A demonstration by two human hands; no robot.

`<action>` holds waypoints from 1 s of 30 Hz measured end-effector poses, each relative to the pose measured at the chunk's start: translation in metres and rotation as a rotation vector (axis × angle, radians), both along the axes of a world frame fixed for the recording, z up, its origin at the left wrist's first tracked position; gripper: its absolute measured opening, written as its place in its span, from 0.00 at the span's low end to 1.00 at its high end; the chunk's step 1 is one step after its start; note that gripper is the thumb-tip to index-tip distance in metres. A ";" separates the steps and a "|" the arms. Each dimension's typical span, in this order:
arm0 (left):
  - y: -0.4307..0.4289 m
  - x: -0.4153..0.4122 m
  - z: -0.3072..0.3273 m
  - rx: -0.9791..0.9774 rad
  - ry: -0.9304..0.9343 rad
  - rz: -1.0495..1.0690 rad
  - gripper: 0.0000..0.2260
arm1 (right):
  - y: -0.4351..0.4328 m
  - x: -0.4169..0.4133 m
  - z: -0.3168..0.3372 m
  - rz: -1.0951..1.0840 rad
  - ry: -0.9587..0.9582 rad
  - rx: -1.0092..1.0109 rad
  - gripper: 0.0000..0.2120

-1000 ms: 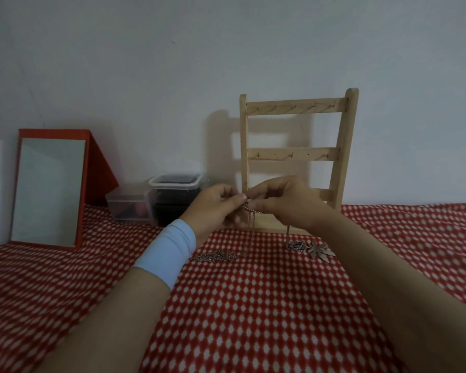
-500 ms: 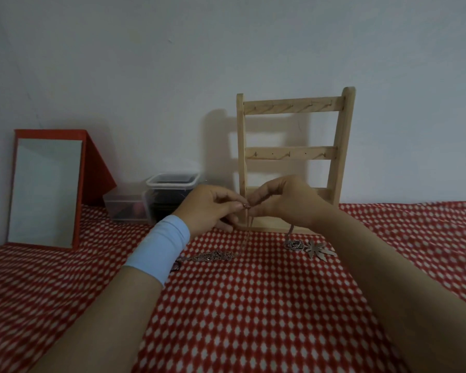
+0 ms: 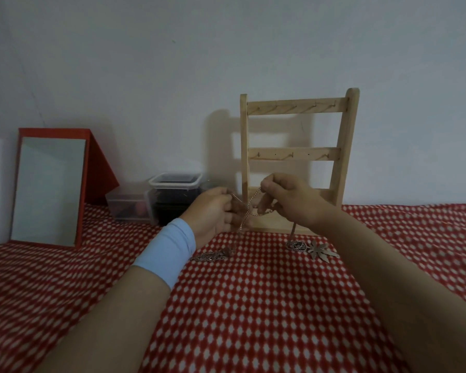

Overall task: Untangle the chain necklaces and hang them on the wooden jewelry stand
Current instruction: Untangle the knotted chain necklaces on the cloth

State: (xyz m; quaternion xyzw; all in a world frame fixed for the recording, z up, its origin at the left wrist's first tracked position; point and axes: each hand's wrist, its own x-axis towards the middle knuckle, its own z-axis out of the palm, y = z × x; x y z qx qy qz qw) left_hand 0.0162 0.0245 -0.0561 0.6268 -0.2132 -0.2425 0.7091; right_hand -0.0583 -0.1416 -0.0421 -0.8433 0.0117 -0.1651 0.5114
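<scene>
Both my hands, left and right, pinch crossed chains mid-frame; a hard pull risks tightening the knot.

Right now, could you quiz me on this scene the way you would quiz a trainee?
1. True or false: a necklace already hangs on the wooden jewelry stand.
2. The pendant lying on the checked cloth is shaped like: A) a leaf, B) a heart, C) a cross.
3. Fill in: the left hand and the right hand each pinch a strand of ___.

Key: 1 false; 2 A; 3 chain.
</scene>
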 end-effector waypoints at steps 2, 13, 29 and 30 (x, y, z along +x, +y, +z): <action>0.002 -0.001 -0.002 0.098 -0.028 -0.014 0.10 | 0.001 0.000 0.000 -0.022 -0.021 -0.025 0.11; 0.022 0.014 0.011 0.636 -0.446 -0.081 0.11 | -0.017 0.008 -0.004 -0.149 -0.068 -0.116 0.10; -0.009 0.004 -0.008 0.416 -0.454 -0.167 0.10 | -0.008 0.001 0.003 0.102 0.160 -0.168 0.18; -0.009 0.004 -0.010 0.398 -0.459 -0.124 0.06 | -0.009 0.002 0.003 0.094 0.159 -0.180 0.20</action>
